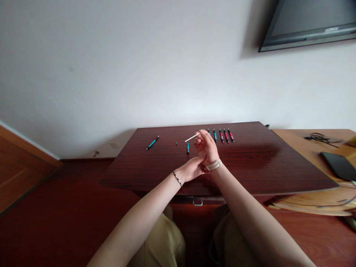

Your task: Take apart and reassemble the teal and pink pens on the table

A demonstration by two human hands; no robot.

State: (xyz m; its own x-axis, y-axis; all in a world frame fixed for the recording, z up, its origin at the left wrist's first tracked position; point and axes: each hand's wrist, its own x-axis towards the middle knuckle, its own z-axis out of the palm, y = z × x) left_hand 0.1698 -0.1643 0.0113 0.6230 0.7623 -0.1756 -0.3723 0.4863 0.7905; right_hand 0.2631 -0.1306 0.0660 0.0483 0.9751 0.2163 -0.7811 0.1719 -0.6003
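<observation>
The right hand (205, 145) is raised over the middle of the bench (250, 163), its fingertips pinched on a thin white refill (191, 138) that slants up and toward the bench's far edge. The left hand (191, 168) sits just below and against the right wrist, fingers curled loosely; whether it holds anything cannot be told. A teal pen barrel (187, 148) lies on the bench just left of the hands, with a small teal piece (176, 143) a little farther left. Behind the right hand, along the far edge, pens lie in a row: teal pens (214, 135) nearest the hand, then red pens (226, 135) toward the right. A single teal pen (152, 142) lies well apart near the far left corner. No container shows on the bench. On the lighter desk (294, 142) to the right rest a black cable (319, 138) and a dark tablet (338, 165).
</observation>
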